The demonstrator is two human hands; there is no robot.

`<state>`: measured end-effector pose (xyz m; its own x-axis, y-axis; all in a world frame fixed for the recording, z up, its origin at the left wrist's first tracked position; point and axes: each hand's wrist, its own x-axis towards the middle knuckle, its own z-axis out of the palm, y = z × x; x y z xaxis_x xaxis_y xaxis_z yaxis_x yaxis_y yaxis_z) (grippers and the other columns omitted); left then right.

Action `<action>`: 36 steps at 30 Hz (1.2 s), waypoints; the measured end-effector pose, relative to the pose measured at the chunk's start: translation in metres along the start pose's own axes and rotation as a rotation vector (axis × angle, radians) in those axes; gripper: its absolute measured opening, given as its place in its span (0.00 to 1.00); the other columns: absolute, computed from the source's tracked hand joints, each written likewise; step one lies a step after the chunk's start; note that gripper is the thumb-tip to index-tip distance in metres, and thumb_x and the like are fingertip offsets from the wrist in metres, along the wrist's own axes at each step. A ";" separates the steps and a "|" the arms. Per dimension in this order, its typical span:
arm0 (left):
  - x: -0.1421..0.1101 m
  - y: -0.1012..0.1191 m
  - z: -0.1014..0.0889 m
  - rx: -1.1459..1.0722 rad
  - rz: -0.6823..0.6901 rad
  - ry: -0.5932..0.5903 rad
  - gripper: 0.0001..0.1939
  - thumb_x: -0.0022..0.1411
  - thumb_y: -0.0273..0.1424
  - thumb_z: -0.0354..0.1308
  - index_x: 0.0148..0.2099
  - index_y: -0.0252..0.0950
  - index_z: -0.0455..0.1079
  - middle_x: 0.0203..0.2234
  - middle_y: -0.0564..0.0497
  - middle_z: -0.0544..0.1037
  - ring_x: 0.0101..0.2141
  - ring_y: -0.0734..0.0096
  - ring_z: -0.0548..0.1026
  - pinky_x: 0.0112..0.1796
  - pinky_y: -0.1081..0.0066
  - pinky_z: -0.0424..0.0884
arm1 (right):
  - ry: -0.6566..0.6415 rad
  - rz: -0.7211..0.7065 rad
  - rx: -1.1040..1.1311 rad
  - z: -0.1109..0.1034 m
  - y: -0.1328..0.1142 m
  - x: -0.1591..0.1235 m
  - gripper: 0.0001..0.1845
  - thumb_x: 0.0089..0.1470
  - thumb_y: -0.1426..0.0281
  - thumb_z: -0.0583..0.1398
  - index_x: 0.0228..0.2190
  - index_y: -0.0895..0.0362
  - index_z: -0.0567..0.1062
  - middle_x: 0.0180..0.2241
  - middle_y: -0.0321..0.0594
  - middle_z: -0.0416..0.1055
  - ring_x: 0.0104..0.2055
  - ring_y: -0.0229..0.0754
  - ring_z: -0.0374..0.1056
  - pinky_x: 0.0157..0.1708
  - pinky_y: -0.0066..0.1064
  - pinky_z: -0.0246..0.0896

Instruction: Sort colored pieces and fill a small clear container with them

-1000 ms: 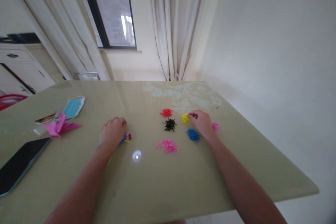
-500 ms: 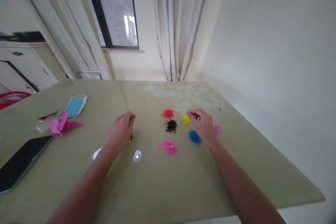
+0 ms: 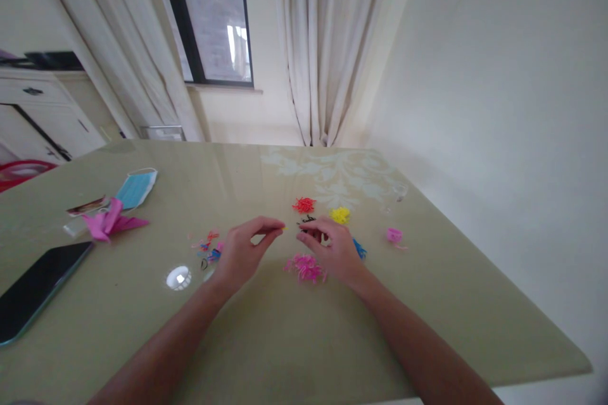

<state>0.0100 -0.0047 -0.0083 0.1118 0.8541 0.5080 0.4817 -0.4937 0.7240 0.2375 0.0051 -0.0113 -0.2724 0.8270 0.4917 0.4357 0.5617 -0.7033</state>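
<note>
our left hand (image 3: 241, 254), mid-frame, pinches tiny yellow piece (image 3: 285, 228) between thumb and forefinger tips. our right hand (image 3: 339, 250), just right of centre: thumb and forefinger nearly meeting, we cannot tell if gripping anything; it partly hides black pile (image 3: 308, 218) and blue pile (image 3: 360, 249). red pile (image 3: 304, 205), yellow pile (image 3: 340, 215) above it, pink pile (image 3: 306, 267) lower centre. dark phone (image 3: 42, 291) lower left.

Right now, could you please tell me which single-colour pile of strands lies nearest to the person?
The pink pile, on the near side of the right hand; the red pile, yellow pile, black pile and blue pile all lie farther back.
</note>
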 end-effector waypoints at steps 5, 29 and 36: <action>-0.011 0.016 0.010 0.020 0.129 -0.021 0.06 0.69 0.33 0.62 0.45 0.40 0.81 0.37 0.50 0.87 0.38 0.66 0.84 0.42 0.70 0.79 | -0.044 -0.011 0.079 0.004 -0.015 -0.005 0.13 0.65 0.60 0.65 0.37 0.55 0.85 0.28 0.38 0.75 0.29 0.38 0.67 0.29 0.29 0.60; -0.009 0.022 0.008 -0.138 0.043 -0.053 0.06 0.66 0.33 0.67 0.44 0.40 0.80 0.35 0.51 0.84 0.35 0.68 0.82 0.39 0.70 0.78 | -0.067 -0.021 0.100 -0.006 -0.028 -0.007 0.16 0.69 0.62 0.58 0.32 0.55 0.78 0.28 0.37 0.70 0.30 0.39 0.66 0.31 0.30 0.57; -0.008 0.028 0.005 -0.168 0.045 -0.109 0.06 0.69 0.33 0.63 0.40 0.39 0.80 0.33 0.50 0.83 0.36 0.69 0.80 0.39 0.71 0.75 | -0.162 0.056 0.210 -0.009 -0.030 -0.009 0.18 0.70 0.61 0.56 0.30 0.56 0.76 0.29 0.36 0.72 0.32 0.38 0.66 0.33 0.29 0.57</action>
<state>0.0265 -0.0244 0.0054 0.2276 0.8385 0.4952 0.3230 -0.5447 0.7739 0.2344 -0.0196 0.0098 -0.3939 0.8405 0.3720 0.2714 0.4930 -0.8266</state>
